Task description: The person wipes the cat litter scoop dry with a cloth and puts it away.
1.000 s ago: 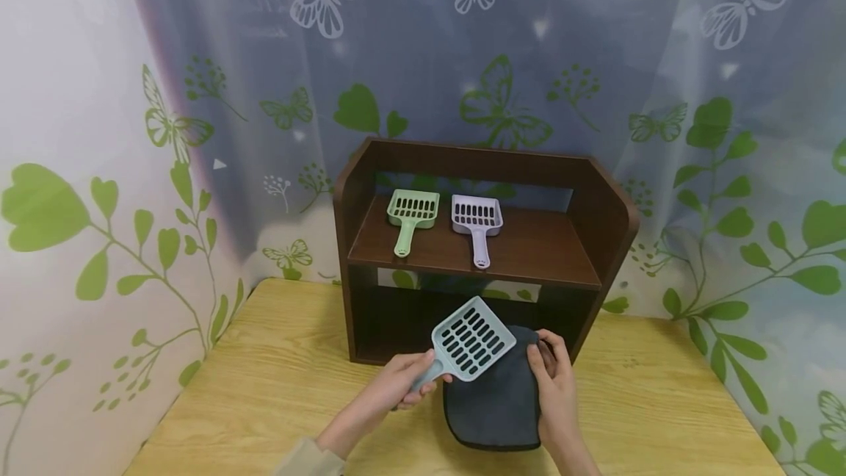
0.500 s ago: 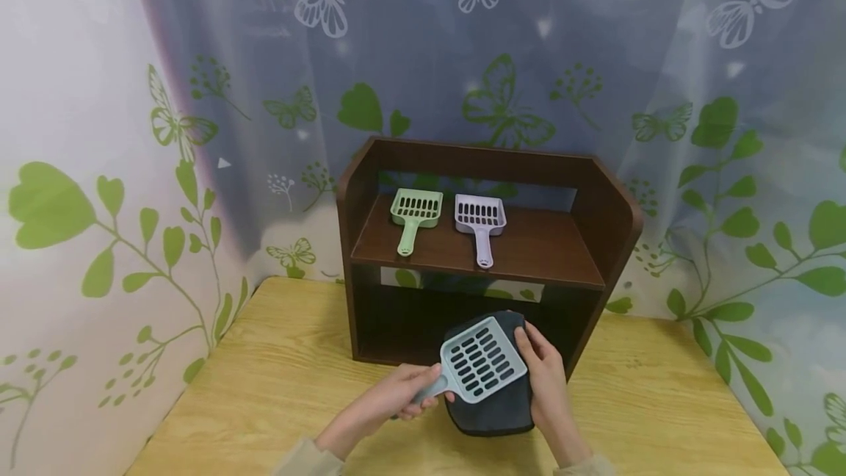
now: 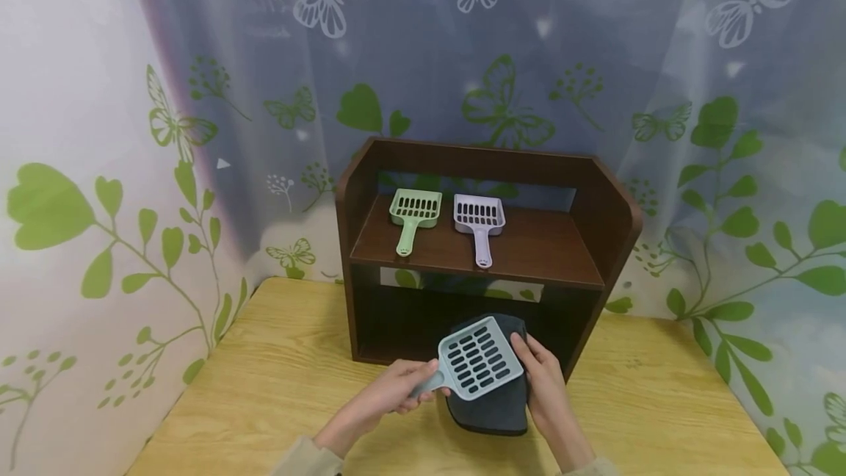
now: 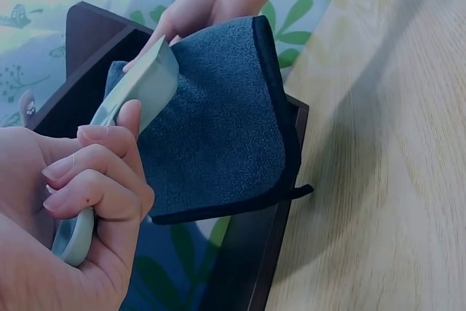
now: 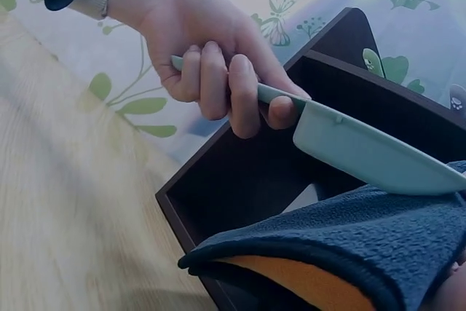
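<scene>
My left hand [image 3: 399, 388] grips the handle of a pale blue litter scoop [image 3: 481, 358]. The slotted head points right and up, in front of a dark blue-grey cleaning cloth [image 3: 489, 416] with black edging. My right hand [image 3: 545, 384] pinches the cloth at its right edge, thumb in front, the other fingers partly hidden. In the left wrist view the curled left hand [image 4: 80, 202] wraps the scoop's handle, and the cloth [image 4: 218, 129] spreads behind. An orange underside shows on the folded cloth [image 5: 349, 231] in the right wrist view, where the scoop's head [image 5: 371, 151] meets it.
Behind my hands stands a dark brown two-level shelf [image 3: 529, 241] on the wooden table [image 3: 284, 366]. Its upper board bears a green litter scoop [image 3: 416, 210] and a purple one [image 3: 479, 217], side by side. A leaf-and-butterfly patterned curtain [image 3: 423, 79] hangs at the back.
Over the second, the scoop has moved down and slightly right, overlapping more of the cloth. The cloth has shifted and bunched, and my right hand has come a little left. Little differs in the last half-second.
</scene>
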The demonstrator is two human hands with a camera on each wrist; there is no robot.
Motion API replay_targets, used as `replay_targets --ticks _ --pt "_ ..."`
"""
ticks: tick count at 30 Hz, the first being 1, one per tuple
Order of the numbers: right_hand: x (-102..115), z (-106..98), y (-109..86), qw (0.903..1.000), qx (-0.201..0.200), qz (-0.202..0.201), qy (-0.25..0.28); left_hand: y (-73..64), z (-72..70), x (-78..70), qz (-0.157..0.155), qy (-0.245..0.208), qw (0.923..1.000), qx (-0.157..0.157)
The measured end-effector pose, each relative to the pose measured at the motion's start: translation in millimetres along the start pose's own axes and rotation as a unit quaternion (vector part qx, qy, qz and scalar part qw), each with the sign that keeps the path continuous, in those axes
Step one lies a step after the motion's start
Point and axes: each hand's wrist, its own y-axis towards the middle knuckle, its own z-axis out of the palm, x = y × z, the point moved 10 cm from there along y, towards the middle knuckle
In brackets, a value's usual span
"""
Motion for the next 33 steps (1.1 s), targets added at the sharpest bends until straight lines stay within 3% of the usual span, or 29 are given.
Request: replay_targets --ticks 6,9,14,18,21,25,28,33 --pt "-2 -4 -6.9 0.9998 0.002 -0.011 0.014 0.0 -10.0 -0.5 0.001 0.001 0.9997 -0.025" --pt "0 -12 -9.4 0.9996 -0.021 -0.018 0.004 -1.3 -16.6 -2.7 0.003 0.005 0.9994 -0.034" --pt "17 -23 -10.8 0.9945 -0.054 -0.057 -0.069 -4.2 -18.5 -4.0 -0.005 0.04 0.9992 -0.006" --pt "35 -20 -9.1 0.982 -0.048 -0.102 -0.151 -6.4 -13.0 -2.6 -0.016 0.068 0.9971 0.03" --pt "48 -13 -8.1 0.961 -0.032 -0.15 -0.23 -7.2 -7.8 -4.0 -0.015 0.075 0.9959 0.048" --pt "63 1 -11.1 0.9137 0.001 -0.234 -0.333 -6.8 -5.0 -9.8 0.002 0.098 0.9939 0.05" --pt "69 14 -15.2 0.8817 0.041 -0.283 -0.375 -6.2 -4.8 -14.3 0.016 0.129 0.9904 0.048" --pt "73 40 -20.0 0.8347 0.129 -0.326 -0.425 -5.0 -4.6 -23.0 0.043 0.219 0.9742 0.034"
